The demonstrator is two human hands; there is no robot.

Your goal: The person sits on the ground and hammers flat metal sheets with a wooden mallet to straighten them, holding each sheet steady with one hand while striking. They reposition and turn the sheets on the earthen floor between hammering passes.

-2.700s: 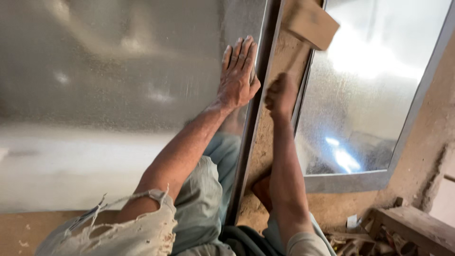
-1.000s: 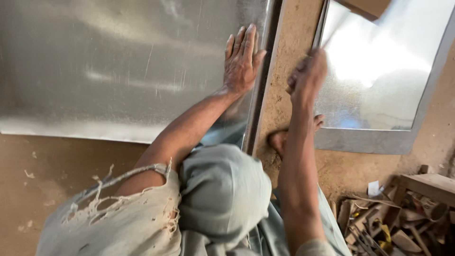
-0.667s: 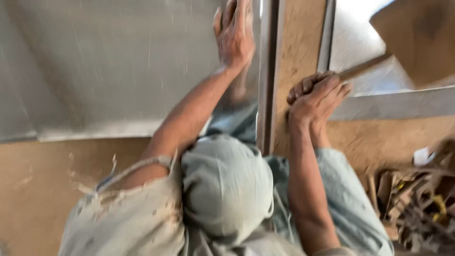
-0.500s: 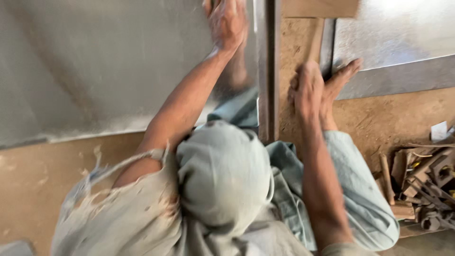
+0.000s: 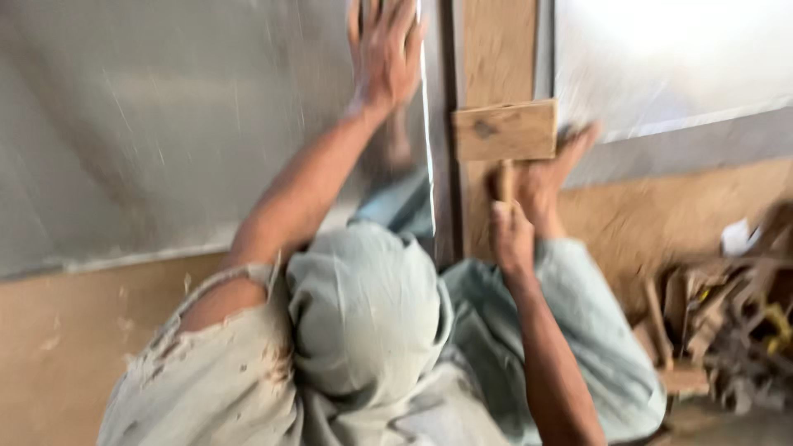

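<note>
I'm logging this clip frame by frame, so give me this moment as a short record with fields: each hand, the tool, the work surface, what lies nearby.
left hand: pressed flat, fingers spread, on the grey metal sheet
right hand: gripping the handle of a wooden mallet
mallet head: a rectangular wooden block, down on the wooden strip between the two sheets
second sheet: to the right of the strip, catching glare
foot: bare, planted beside the strip
clutter: wood scraps at right, blurred
image: motion blur throughout
</note>
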